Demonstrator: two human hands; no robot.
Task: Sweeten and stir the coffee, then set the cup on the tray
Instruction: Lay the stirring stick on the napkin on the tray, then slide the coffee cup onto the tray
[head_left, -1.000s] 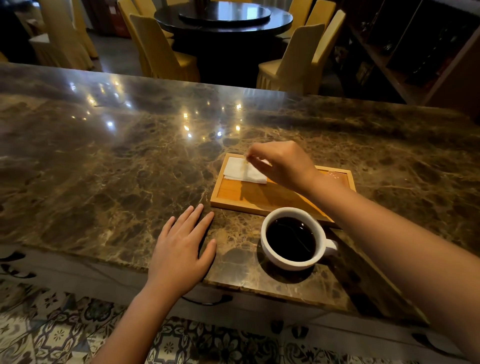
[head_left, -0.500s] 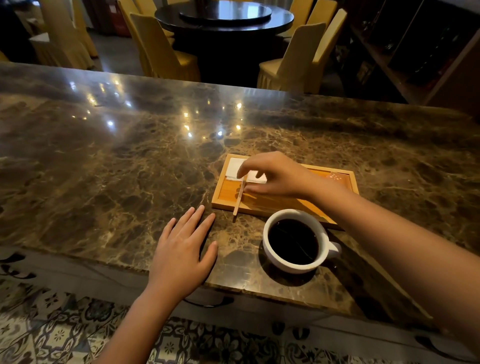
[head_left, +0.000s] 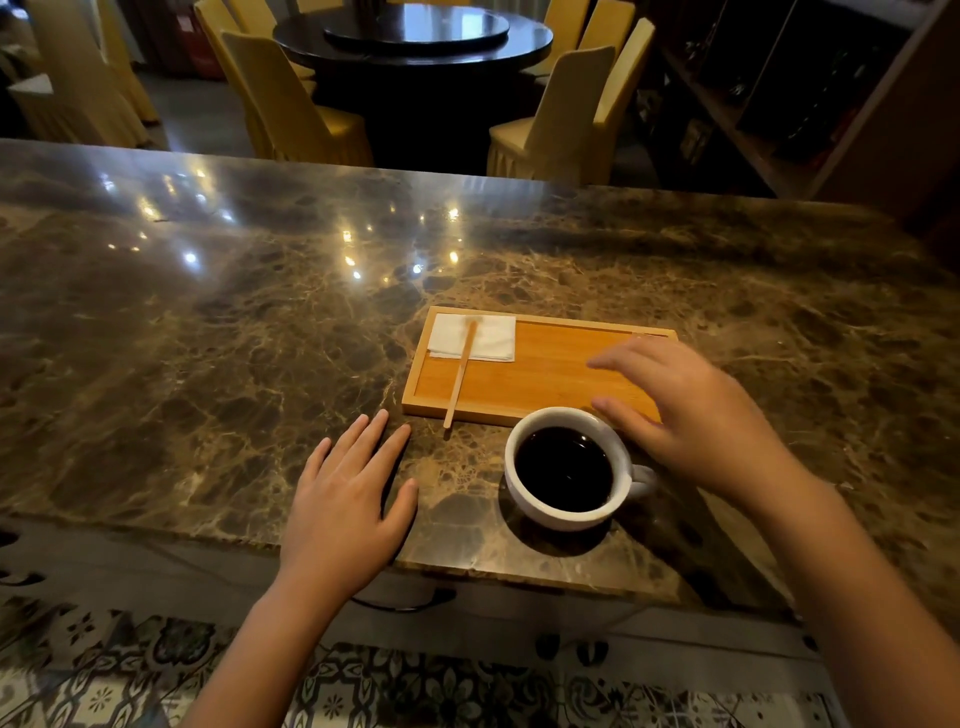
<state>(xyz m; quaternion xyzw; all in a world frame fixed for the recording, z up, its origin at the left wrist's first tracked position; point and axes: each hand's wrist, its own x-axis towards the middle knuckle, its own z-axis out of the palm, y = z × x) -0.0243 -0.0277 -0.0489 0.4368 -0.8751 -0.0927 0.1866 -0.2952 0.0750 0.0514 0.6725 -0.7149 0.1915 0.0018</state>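
Note:
A white cup (head_left: 569, 514) full of black coffee stands on the marble counter, just in front of a wooden tray (head_left: 550, 371). Its handle points right. On the tray's left end lies a white napkin (head_left: 488, 338). A wooden stir stick (head_left: 460, 374) lies across the napkin and over the tray's front rim, its tip on the counter. My right hand (head_left: 696, 415) hovers with spread fingers over the tray's right end and just right of the cup, holding nothing. My left hand (head_left: 348, 499) rests flat on the counter, left of the cup.
The marble counter (head_left: 234, 338) stretches wide to the left and behind the tray. Its front edge runs just below the cup. Beyond the counter stand a dark round table (head_left: 415, 36) and yellow-covered chairs (head_left: 291, 104). Dark shelving (head_left: 810, 93) fills the far right.
My right hand laid the stir stick down across the napkin and tray rim, let go, and moved right to beside the cup. The left hand stayed put.

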